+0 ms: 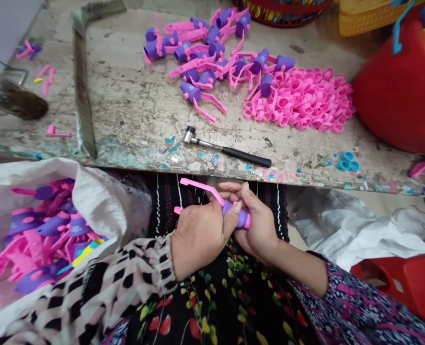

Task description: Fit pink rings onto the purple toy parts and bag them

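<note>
Fingers (231, 219) of both hands grasp one purple-and-pink part in the head view: the left hand (198, 235) presses its thumb onto the purple cup (243, 218), and the right hand (260, 227) supports it from the opposite side, its lower fingers partly hidden. The part is held above the lap, just off the near edge of the worktable (126, 110). One pink arm (202, 186) projects past the left hand; a second pink tip (178, 210) shows beside the knuckles. Judging by appearance, the part is light moulded plastic: the cup likely stiff, smooth and slightly slippery, the slender arm likely to flex and weakest at its bend. Grip at the cup, thumb opposed to fingers; avoid loading the arm. Similar assemblies (215, 49) lie on the worktable beside a heap of pink rings (302, 98); a black-handled hammer (226, 149) lies nearer the edge, touched by neither hand.
</note>
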`<state>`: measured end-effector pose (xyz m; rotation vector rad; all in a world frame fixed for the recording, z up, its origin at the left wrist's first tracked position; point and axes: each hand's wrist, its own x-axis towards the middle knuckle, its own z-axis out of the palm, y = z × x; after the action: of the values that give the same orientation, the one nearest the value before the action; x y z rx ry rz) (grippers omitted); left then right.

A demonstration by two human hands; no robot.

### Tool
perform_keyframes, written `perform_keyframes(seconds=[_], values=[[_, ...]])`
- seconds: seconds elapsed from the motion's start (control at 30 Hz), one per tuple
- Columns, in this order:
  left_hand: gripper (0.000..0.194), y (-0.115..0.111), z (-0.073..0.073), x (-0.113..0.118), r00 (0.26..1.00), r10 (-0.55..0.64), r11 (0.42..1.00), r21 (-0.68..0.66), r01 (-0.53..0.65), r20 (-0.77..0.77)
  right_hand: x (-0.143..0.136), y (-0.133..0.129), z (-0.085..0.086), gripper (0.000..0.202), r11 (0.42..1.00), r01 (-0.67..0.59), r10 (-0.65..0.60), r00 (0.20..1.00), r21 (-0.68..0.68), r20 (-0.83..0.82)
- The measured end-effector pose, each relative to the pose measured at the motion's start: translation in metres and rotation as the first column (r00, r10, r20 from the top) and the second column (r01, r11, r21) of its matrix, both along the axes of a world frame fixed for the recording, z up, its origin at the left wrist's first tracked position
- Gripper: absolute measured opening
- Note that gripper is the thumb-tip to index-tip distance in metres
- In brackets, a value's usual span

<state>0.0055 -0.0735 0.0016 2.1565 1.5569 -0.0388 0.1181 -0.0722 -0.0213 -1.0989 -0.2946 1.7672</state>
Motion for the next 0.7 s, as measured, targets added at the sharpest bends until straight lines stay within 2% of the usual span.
perform_keyframes(seconds=[0.2, 0.4, 0.53, 0.7], values=[[0.071, -0.003, -0.012, -0.003, 1.000, 0.000, 0.994, -0.112, -0.001, -0.010, -0.002, -0.005, -0.012, 0.025, 0.998, -0.047, 0.047, 0.999, -0.036, 0.022], [0.074, 0.002, -0.014, -0.002, 0.999, -0.006, 0.993, -0.117, 0.012, 0.050, 0.002, 0.000, -0.011, 0.029, 0.998, -0.067, 0.067, 0.994, -0.010, 0.084], [0.067, 0.008, -0.015, -0.005, 0.976, 0.072, 0.979, -0.202, -0.029, 0.206, 0.010, 0.007, -0.007, 0.033, 0.992, -0.123, 0.123, 0.991, -0.003, 0.054], [0.060, 0.014, -0.021, -0.010, 0.894, 0.237, 0.934, -0.344, -0.101, 0.380, 0.019, 0.010, -0.005, 0.044, 0.989, -0.145, 0.146, 0.989, -0.009, 0.021]])
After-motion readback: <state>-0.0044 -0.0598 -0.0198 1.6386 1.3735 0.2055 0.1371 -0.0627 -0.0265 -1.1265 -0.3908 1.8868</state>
